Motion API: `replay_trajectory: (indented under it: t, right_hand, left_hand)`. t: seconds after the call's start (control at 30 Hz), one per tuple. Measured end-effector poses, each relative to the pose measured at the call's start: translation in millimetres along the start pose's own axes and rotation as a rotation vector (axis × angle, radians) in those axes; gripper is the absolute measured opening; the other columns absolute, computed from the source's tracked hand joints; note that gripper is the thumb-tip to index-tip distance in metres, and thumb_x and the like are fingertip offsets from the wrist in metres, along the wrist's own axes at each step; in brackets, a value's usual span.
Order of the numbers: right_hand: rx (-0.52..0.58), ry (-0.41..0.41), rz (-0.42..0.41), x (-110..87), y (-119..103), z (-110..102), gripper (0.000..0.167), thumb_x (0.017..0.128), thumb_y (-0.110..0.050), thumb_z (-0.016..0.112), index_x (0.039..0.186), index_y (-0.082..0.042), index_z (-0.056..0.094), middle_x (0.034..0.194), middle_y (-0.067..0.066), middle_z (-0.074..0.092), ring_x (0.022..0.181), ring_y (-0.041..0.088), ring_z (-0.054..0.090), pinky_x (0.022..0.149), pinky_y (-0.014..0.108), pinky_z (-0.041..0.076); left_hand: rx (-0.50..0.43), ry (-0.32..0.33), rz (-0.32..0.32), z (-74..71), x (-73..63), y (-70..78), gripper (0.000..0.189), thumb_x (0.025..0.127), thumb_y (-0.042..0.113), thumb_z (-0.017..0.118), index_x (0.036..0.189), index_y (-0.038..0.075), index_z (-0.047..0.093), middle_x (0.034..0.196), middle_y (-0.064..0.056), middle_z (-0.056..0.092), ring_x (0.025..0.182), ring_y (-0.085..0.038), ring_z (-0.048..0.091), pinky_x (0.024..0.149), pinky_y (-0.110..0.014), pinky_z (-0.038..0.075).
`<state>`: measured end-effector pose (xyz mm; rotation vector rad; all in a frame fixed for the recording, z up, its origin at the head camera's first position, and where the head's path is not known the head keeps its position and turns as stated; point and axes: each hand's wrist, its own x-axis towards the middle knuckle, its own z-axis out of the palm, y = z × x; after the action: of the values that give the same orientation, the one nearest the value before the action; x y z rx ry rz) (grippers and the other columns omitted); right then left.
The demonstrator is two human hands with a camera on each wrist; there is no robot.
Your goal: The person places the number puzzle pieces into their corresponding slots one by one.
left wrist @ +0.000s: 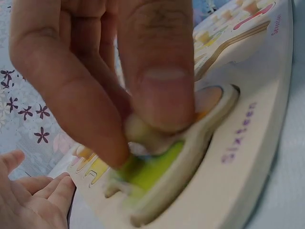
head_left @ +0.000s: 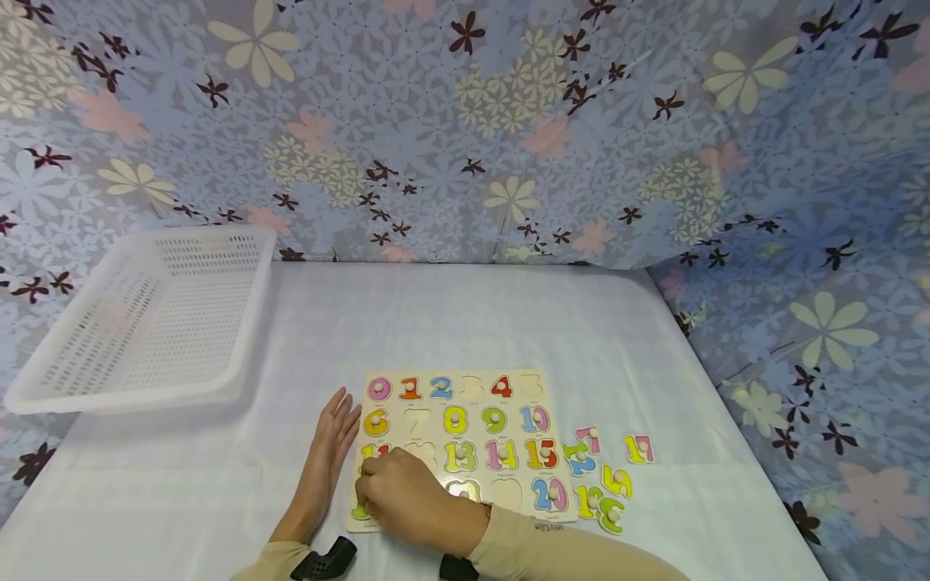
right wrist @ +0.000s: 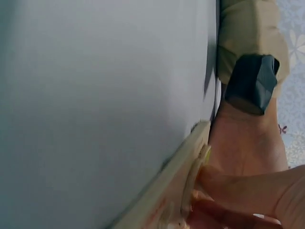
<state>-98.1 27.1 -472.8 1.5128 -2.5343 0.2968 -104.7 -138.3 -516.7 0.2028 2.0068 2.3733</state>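
My right hand point(head_left: 410, 496) reaches over the near left corner of a wooden number puzzle board point(head_left: 416, 421). Its thumb and finger pinch the knob of a green and orange number piece point(left wrist: 157, 174), which lies at the recess labelled Sixteen and stands proud of the board in the left wrist view. In the head view that hand hides most of the piece. My left hand point(head_left: 335, 440) lies with straight fingers along the board's left edge, holding nothing. Number pieces such as the green 8 point(head_left: 455, 420) and the blue and pink 20 point(head_left: 550, 494) sit in their recesses.
Right of the board lie several loose number pieces, among them a 17 point(head_left: 640, 449), a yellow 5 point(head_left: 617, 482) and a green 3 point(head_left: 610, 515). A white plastic basket point(head_left: 250, 339) stands at the far left. Flowered cloth point(head_left: 436, 161) hangs behind the white-covered table point(head_left: 465, 315).
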Motion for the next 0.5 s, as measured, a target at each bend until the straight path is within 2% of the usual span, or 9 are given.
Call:
replay_trajectory:
  t: [0.13,0.3,0.43,0.5]
  right_hand:
    - [-0.005,0.001,-0.035,1.3,1,-1,0.011,0.077,-0.014,0.078,0.074,-0.023,0.072,0.075,-0.015,0.056,0.070,-0.003,0.053,0.072,0.013,0.044]
    - [-0.022,-0.022,-0.047,0.1,-1,-3,0.009,0.079,-0.015,0.077,0.080,-0.023,0.074,0.076,-0.014,0.059,0.071,-0.002,0.054,0.068,0.011,0.044]
    - [-0.035,-0.068,-0.111,-8.2,1,-10,0.007,0.085,-0.022,0.075,0.091,-0.024,0.076,0.087,-0.016,0.066,0.083,-0.003,0.059,0.081,0.011,0.046]
    - [-0.023,-0.094,-0.147,-17.0,4,-16,0.016,0.086,-0.025,0.074,0.102,-0.024,0.075,0.101,-0.014,0.068,0.096,0.001,0.060,0.093,0.014,0.044]
  left_hand:
    - [0.008,-0.008,-0.002,0.2,0.0,0.3,0.054,0.107,0.033,0.014,0.155,0.010,0.003,0.159,-0.016,0.005,0.144,-0.032,0.016,0.111,-0.017,0.028]
    - [0.014,-0.001,-0.010,-0.5,-0.2,0.0,0.055,0.107,0.034,0.015,0.155,0.010,0.003,0.159,-0.016,0.006,0.144,-0.032,0.016,0.110,-0.016,0.029]
    - [0.010,0.004,-0.003,-0.3,0.0,-1.1,0.054,0.107,0.033,0.015,0.155,0.010,0.004,0.159,-0.016,0.007,0.143,-0.032,0.017,0.110,-0.017,0.028]
    - [0.003,0.003,-0.005,0.3,-0.3,-1.8,0.054,0.107,0.033,0.014,0.155,0.010,0.004,0.159,-0.016,0.006,0.144,-0.032,0.016,0.110,-0.017,0.028]
